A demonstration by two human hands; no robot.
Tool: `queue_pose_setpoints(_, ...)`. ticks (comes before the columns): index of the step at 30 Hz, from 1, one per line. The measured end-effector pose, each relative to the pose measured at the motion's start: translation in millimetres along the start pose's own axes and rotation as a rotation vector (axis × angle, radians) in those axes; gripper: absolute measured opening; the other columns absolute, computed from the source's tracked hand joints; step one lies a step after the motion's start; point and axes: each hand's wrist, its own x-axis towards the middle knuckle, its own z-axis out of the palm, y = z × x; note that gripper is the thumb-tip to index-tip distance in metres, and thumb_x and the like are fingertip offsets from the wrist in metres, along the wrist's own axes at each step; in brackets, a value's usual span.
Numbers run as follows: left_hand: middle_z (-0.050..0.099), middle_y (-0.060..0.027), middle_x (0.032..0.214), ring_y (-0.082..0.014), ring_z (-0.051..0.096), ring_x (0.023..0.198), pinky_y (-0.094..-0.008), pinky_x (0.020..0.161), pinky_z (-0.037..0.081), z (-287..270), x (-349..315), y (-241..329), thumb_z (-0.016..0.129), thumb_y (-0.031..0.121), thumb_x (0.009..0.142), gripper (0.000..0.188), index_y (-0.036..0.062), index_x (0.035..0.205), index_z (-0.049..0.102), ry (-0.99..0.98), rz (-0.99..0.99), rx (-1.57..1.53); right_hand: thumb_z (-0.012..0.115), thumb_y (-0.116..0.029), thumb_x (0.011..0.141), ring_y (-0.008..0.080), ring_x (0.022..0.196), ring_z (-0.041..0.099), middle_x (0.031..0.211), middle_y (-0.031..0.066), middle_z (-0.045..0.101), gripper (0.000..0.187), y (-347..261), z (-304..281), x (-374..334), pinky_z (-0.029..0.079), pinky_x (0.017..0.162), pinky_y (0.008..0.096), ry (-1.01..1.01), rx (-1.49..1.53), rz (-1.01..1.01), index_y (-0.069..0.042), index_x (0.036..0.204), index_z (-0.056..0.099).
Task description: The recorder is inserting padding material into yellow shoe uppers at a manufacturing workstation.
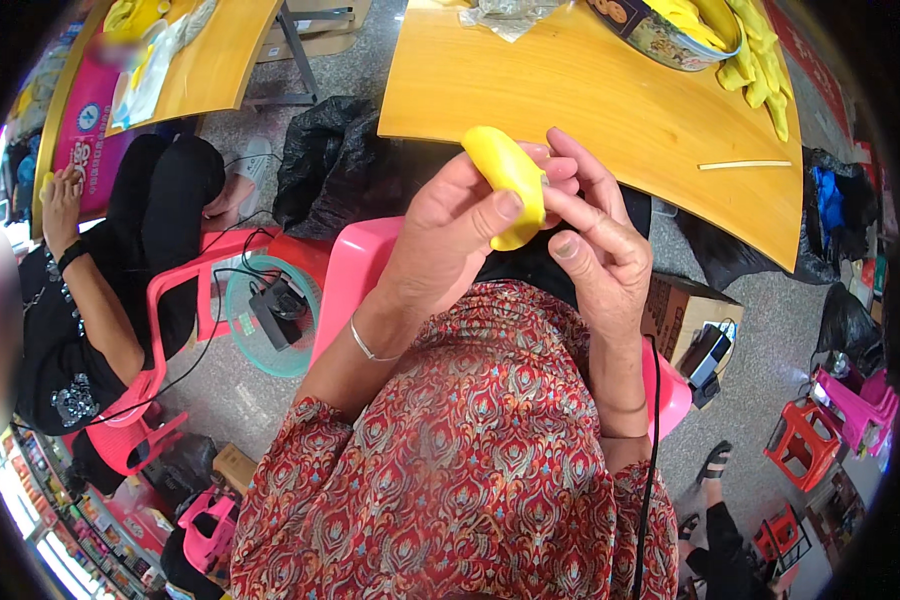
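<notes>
In front of my chest I hold a yellow, smooth, curved piece [510, 180], shaped like a short banana. My left hand [435, 235] is closed round it, the thumb pressed on its near face and fingers behind. My right hand [605, 245] is at the piece's right edge. Its index fingertip touches that edge, where a small greyish spot shows. The right thumb stands apart from the piece, and another finger stretches up behind. Both hands are above my lap, near the front edge of the yellow wooden table [570, 110].
On the table are a round tin [680, 50] of yellow pieces, a yellow glove-like bundle [762, 75] and a thin pale strip [743, 165]. A co-worker [90, 290] sits left, beside a teal basket [270, 320]. A cardboard box [685, 315] stands right of me.
</notes>
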Motion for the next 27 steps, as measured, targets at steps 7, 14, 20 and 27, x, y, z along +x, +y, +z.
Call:
queue_pose_setpoints(7, 0.059, -0.0234, 0.122, -0.0299, 0.057, 0.116, -0.0401, 0.102, 0.045, 1, 1, 14, 0.057, 0.007, 0.093, 0.039, -0.0038, 0.128, 0.047, -0.053, -0.004, 0.283, 0.08, -0.03, 0.072, 0.037, 0.138, 0.03, 0.154, 0.0243, 0.021, 0.06, 20, -3, 0, 0.03, 0.108, 0.0454, -0.11, 0.066, -0.117, -0.015, 0.127, 0.062)
queue_pose_setpoints(14, 0.061, -0.0212, 0.119, -0.0245, 0.061, 0.109, -0.0347, 0.097, 0.048, 8, -3, 22, 0.058, 0.008, 0.093, 0.036, -0.004, 0.126, 0.049, -0.017, -0.092, 0.377, 0.081, -0.037, 0.069, 0.0398, 0.131, 0.037, 0.152, 0.0263, 0.023, 0.06, 2, -1, 3, 0.034, 0.105, 0.0448, -0.051, -0.605, -0.245, -0.02, 0.124, 0.065)
queue_pose_setpoints(20, 0.062, -0.0082, 0.111, -0.0157, 0.063, 0.095, -0.0294, 0.088, 0.052, 6, -1, -5, 0.06, 0.012, 0.094, 0.033, -0.0009, 0.123, 0.053, 0.122, -0.172, -0.106, 0.072, -0.015, 0.083, 0.0255, 0.116, 0.053, 0.143, 0.0232, 0.041, 0.034, 3, -3, 1, 0.044, 0.095, 0.0356, 0.029, -0.157, -0.054, -0.001, 0.114, 0.067)
queue_pose_setpoints(27, 0.06, -0.0134, 0.114, -0.019, 0.063, 0.093, -0.0332, 0.067, 0.059, 2, -1, 4, 0.051, 0.02, 0.099, 0.034, -0.0014, 0.125, 0.048, 0.049, -0.214, 0.03, 0.071, 0.001, 0.079, 0.0156, 0.093, 0.059, 0.113, 0.0125, 0.06, 0.031, -8, 2, 4, 0.047, 0.085, 0.0274, 0.178, -0.217, 0.048, 0.003, 0.11, 0.066)
